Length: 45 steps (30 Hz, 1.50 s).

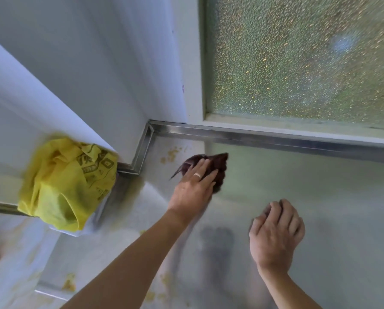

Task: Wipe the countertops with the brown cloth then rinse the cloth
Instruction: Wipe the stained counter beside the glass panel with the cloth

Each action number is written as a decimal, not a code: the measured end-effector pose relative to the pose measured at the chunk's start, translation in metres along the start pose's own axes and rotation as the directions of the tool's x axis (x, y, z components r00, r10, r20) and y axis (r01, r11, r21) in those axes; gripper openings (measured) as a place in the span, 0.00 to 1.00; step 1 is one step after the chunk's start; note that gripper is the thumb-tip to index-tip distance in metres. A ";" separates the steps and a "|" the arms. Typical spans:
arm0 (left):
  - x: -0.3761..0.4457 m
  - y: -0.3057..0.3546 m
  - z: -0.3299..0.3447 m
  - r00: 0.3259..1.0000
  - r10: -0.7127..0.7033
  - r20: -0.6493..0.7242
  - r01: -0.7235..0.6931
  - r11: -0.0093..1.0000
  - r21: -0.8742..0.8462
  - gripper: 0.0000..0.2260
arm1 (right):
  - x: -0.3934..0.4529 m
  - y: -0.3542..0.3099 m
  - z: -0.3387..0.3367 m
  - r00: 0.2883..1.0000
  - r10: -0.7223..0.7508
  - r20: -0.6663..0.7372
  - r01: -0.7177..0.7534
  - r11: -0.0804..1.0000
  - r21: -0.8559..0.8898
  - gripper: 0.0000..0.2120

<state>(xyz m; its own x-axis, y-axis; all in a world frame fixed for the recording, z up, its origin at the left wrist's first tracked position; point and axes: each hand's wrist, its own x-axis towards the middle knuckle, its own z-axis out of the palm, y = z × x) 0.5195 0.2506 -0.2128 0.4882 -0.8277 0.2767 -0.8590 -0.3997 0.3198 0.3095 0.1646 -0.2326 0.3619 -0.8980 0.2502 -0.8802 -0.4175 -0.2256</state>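
Two hands work over a pale countertop (298,197) below a frosted window (298,59). Left hand (195,188), fingers straight and spread, presses the brown cloth (220,166) flat on the counter, just beside the metal edge strip (276,139) that runs along the back wall. Right hand (276,233) hovers at about 4 o'clock from the cloth, fingers loosely curled, holding nothing.

Step in hand, as judged: wiping, still in its first part; rinsing is not yet begun. Yellowish crumb-like specks (172,153) lie at about 10 o'clock from the cloth, near the corner of the strip, and more (69,284) lie toward the lower left. The next move likely calls for a sweep toward that corner, then over the lower-left patches.

A yellow plastic bag (66,186), crumpled and printed, sits at 9 o'clock; its print is unreadable. No sink or tap is in view. Motion blur softens the left forearm and the counter's lower left; whether the cloth is wet cannot be told.
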 end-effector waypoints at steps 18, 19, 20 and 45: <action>0.048 -0.074 -0.015 0.780 -0.568 0.264 0.517 0.822 0.240 0.27 | 0.003 -0.004 0.000 1.000 0.007 0.015 -0.008 1.000 0.022 0.17; 0.043 -0.074 -0.016 0.780 -0.570 0.259 0.521 0.821 0.234 0.27 | 0.004 -0.004 -0.001 1.000 0.007 0.027 -0.007 1.000 0.012 0.16; 0.037 -0.075 -0.016 0.782 -0.571 0.251 0.524 0.820 0.232 0.27 | 0.004 -0.004 -0.001 0.999 0.006 0.037 -0.006 1.000 0.003 0.16; -0.135 -0.035 -0.096 0.820 -0.565 0.093 0.571 0.819 -0.060 0.17 | -0.024 -0.005 -0.008 0.997 -0.035 0.068 0.030 0.997 0.067 0.18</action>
<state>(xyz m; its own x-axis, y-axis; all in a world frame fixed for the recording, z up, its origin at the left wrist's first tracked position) 0.4982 0.4140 -0.1741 0.8713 -0.4893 -0.0386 -0.4150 -0.7764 0.4744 0.3029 0.1896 -0.2303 0.4124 -0.8902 0.1935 -0.8464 -0.4530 -0.2801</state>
